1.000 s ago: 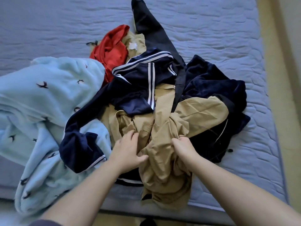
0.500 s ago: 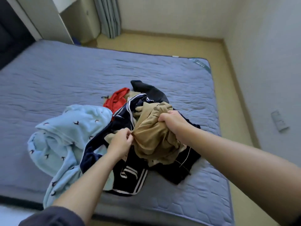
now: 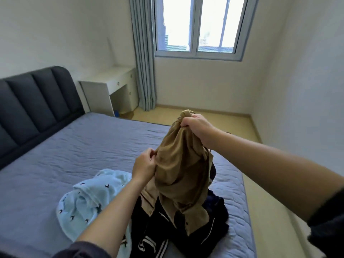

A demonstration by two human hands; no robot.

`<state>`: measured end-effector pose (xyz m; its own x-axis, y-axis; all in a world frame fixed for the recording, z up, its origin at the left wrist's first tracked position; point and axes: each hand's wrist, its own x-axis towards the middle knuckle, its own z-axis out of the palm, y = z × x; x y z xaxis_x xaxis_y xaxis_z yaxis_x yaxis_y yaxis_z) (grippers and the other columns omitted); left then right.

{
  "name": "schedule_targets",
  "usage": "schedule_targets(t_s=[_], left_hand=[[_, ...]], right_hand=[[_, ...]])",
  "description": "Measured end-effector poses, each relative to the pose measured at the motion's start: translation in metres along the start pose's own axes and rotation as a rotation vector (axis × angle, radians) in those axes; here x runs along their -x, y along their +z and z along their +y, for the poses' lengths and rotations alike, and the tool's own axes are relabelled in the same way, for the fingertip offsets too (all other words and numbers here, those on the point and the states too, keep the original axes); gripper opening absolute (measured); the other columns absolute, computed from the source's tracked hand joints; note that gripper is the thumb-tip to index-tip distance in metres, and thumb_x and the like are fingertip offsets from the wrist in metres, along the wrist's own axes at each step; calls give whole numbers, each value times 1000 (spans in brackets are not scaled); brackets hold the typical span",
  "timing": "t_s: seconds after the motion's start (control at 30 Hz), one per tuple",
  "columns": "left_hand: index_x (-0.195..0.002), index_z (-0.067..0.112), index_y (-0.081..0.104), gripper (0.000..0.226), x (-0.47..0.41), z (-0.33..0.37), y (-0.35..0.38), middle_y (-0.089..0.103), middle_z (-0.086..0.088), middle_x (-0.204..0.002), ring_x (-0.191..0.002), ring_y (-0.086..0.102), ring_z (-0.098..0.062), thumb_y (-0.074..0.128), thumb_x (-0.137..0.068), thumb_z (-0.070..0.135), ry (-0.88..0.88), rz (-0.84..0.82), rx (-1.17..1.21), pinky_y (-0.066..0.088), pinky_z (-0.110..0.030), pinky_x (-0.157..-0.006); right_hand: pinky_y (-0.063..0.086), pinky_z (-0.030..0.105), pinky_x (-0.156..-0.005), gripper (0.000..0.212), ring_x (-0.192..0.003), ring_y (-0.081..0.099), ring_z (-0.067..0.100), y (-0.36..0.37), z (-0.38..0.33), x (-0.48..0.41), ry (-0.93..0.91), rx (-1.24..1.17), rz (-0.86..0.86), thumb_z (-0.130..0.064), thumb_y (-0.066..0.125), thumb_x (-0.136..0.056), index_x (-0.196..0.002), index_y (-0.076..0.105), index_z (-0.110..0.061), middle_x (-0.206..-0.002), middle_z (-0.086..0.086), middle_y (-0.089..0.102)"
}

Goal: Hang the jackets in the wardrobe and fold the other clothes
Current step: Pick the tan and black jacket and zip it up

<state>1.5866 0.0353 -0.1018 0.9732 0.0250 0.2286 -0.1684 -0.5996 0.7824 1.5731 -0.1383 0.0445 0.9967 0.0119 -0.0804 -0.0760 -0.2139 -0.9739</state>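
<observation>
A tan jacket (image 3: 181, 170) hangs bunched above the clothes pile. My right hand (image 3: 197, 127) grips its top edge, raised highest. My left hand (image 3: 145, 165) pinches the jacket's left side lower down. Its hem still drapes onto the pile below. Under it lie a navy garment with white stripes (image 3: 152, 243) and a dark navy fleece (image 3: 217, 207). A light blue garment with small bird prints (image 3: 89, 202) lies crumpled to the left on the bed. The red garment is hidden.
The pile sits on a bed with a blue-grey quilted cover (image 3: 83, 146) and a dark padded headboard (image 3: 35, 103). A white desk (image 3: 109, 86) stands beside grey curtains (image 3: 143, 62) under a window (image 3: 199, 27). Bare floor (image 3: 264, 202) runs along the right wall.
Both hands lifted the tan jacket up off the pile, the right hand rising highest. My head tilted up, bringing the window, desk and headboard into view.
</observation>
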Motion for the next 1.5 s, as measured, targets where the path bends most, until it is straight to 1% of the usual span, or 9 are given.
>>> schedule_targets(t_s=[0.27,0.4,0.67,0.77,0.87,1.07,1.2,1.33,1.5], left_hand=[[-88,13,59,14,-39,147,-88,56,8,-72,-66,49,-1,48,-97,13,264,223,309,36,-6,-56],[-86,15,62,15,-40,185,-106,58,2,-74,-69,51,-8,51,-96,13,258,-105,275,41,-14,-63],[-93,6,62,10,-17,152,-113,64,0,-76,-70,63,-12,56,-94,14,314,-742,73,52,-25,-65],[-102,16,59,13,-30,152,-120,68,3,-92,-83,67,-13,62,-90,21,360,-574,46,56,-28,-72],[-131,21,41,57,-42,171,-128,49,5,-126,-112,50,-10,71,-83,27,461,-337,97,46,-25,-89],[-117,6,59,32,-38,201,-124,61,-16,-114,-99,57,-21,51,-96,29,538,-660,93,48,-38,-89],[-114,32,51,28,-36,193,-118,57,-2,-111,-102,57,-15,55,-87,40,602,-860,51,49,-26,-85],[-108,11,60,27,-43,189,-98,64,-6,-95,-88,59,-23,65,-81,9,941,-505,-168,50,-40,-80],[-97,10,57,20,-49,211,-108,59,-2,-81,-73,53,-19,52,-79,1,1032,-321,-149,37,-9,-63]], right_hand=[[46,17,-49,26,-51,54,14,-61,-59,21,52,-278,95,-16,44,-93,-69,53,-14,-62,4,54],[46,25,-58,20,-60,55,15,-55,-63,38,139,-203,92,-19,50,-93,-74,54,-13,-66,6,57],[40,11,-48,21,-67,49,13,-48,-111,49,-213,203,350,2,43,-87,-95,57,-12,-75,3,53],[44,8,-55,28,-72,51,14,-43,-134,59,-258,377,204,1,42,-87,-100,61,-15,-83,5,57],[48,22,-71,31,-79,54,15,-37,-153,69,-295,456,79,2,40,-87,-95,65,-14,-93,9,61],[48,27,-75,39,-80,56,17,-52,-173,86,-386,458,31,7,36,-87,-82,65,-19,-85,4,60],[49,28,-79,39,-82,55,19,-86,-164,95,-415,490,174,8,35,-88,-81,65,-17,-85,5,60],[48,29,-79,38,-80,56,20,-95,-150,96,-402,436,249,10,35,-87,-82,66,-13,-83,7,61],[42,33,-91,35,-111,54,32,-119,-114,90,-193,735,485,-10,48,-91,-125,54,-10,-119,16,58]])
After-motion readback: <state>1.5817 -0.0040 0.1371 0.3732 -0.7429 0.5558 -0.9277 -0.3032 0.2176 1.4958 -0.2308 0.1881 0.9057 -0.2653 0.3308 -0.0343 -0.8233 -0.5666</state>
